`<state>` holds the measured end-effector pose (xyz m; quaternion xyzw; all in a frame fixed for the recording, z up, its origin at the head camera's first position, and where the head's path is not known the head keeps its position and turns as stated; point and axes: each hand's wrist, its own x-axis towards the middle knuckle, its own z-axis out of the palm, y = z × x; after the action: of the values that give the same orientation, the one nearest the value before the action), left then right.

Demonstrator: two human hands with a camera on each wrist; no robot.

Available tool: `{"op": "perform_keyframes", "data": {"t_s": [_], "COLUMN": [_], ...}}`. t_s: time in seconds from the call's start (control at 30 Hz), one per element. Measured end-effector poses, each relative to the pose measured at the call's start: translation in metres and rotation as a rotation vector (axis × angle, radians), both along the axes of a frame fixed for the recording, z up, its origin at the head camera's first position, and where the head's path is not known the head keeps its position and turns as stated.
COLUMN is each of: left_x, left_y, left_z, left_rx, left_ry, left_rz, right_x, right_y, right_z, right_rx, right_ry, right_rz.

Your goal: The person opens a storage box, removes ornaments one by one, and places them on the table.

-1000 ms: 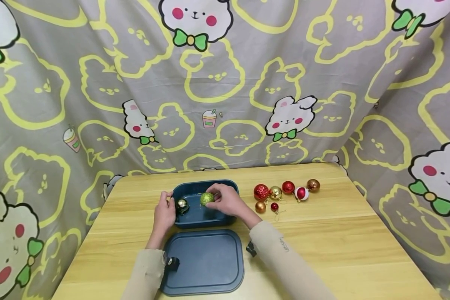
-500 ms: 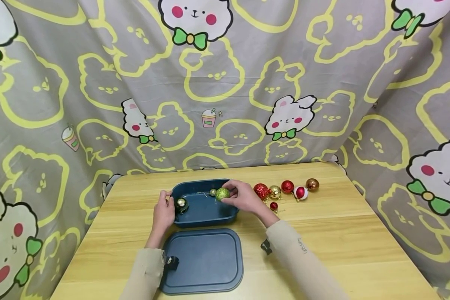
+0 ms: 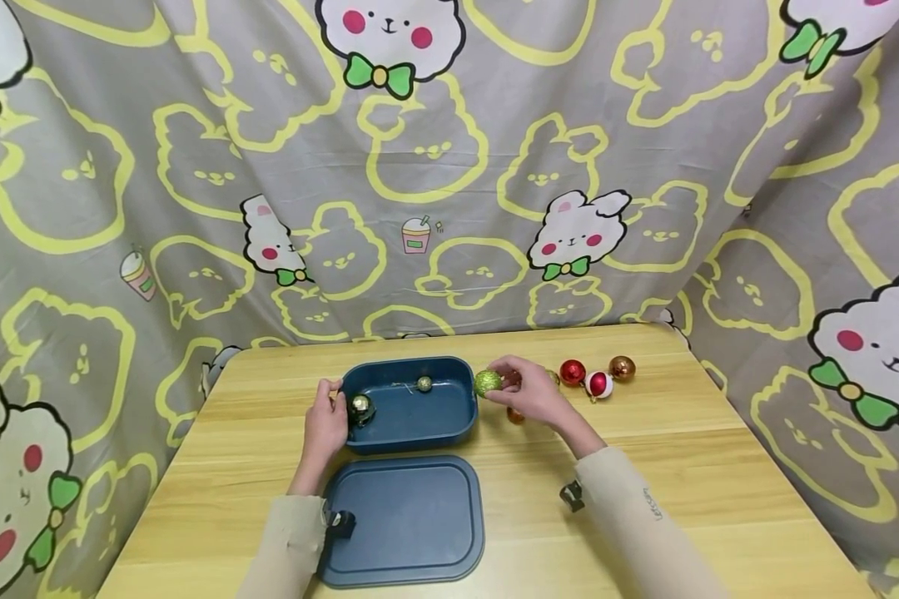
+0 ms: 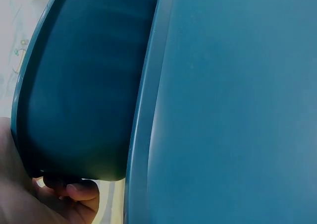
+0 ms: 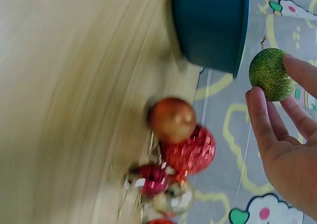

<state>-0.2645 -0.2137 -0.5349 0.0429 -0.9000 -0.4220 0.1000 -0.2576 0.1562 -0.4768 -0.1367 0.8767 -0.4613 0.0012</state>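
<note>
A green glitter bauble [image 3: 487,383] is pinched in the fingertips of my right hand [image 3: 533,393], just past the right end of the blue box [image 3: 412,446]. In the right wrist view this bauble [image 5: 271,74] shows its hanging loop, apart from the box wall [image 5: 208,30]. My left hand [image 3: 325,424] grips the box's left end, its fingers curled beneath the rim in the left wrist view. Inside the box, a dark shiny bauble [image 3: 360,409] lies at the left and a small gold bauble [image 3: 424,383] towards the back.
In front of the box lies its blue lid [image 3: 408,520]. To the right are an orange bauble [image 5: 173,119], a red glitter bauble [image 5: 190,149], a red bauble [image 3: 573,372], a red-and-white bauble [image 3: 598,384] and a brown bauble [image 3: 623,368]. A patterned curtain [image 3: 449,166] hangs behind the table.
My right hand has carried the green bauble rightwards, from above the box to outside its right end. The small gold bauble in the box has come into sight. My left hand stays on the box.
</note>
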Motion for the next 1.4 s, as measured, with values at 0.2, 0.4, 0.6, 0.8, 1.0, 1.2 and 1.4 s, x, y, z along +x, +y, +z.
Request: {"op": "perform_keyframes", "data": {"t_s": [0.2, 0.4, 0.6, 0.8, 1.0, 1.2, 1.4], "left_x": [-0.001, -0.001, -0.001, 0.0, 0.0, 0.0, 0.0], "left_y": [0.001, 0.001, 0.001, 0.0, 0.0, 0.0, 0.001], "left_z": [-0.001, 0.0, 0.001, 0.001, 0.001, 0.002, 0.001], "left_rx": [0.002, -0.001, 0.006, 0.002, 0.007, 0.009, 0.018], "left_ry": [0.002, 0.002, 0.001, -0.004, -0.007, -0.001, 0.009], "left_rz": [0.003, 0.014, 0.007, 0.009, 0.005, 0.006, 0.008], "right_x": [0.006, 0.012, 0.014, 0.017, 0.019, 0.02, 0.021], "right_y": [0.029, 0.053, 0.074, 0.092, 0.103, 0.111, 0.113], "right_z": [-0.001, -0.004, -0.008, -0.012, -0.017, -0.023, -0.026], "right_rx": [0.021, 0.051, 0.064, 0.085, 0.094, 0.126, 0.134], "right_ry": [0.001, -0.013, 0.005, 0.003, -0.042, -0.053, -0.063], "right_rz": [-0.028, -0.056, -0.076, -0.115, -0.145, -0.161, -0.164]}}
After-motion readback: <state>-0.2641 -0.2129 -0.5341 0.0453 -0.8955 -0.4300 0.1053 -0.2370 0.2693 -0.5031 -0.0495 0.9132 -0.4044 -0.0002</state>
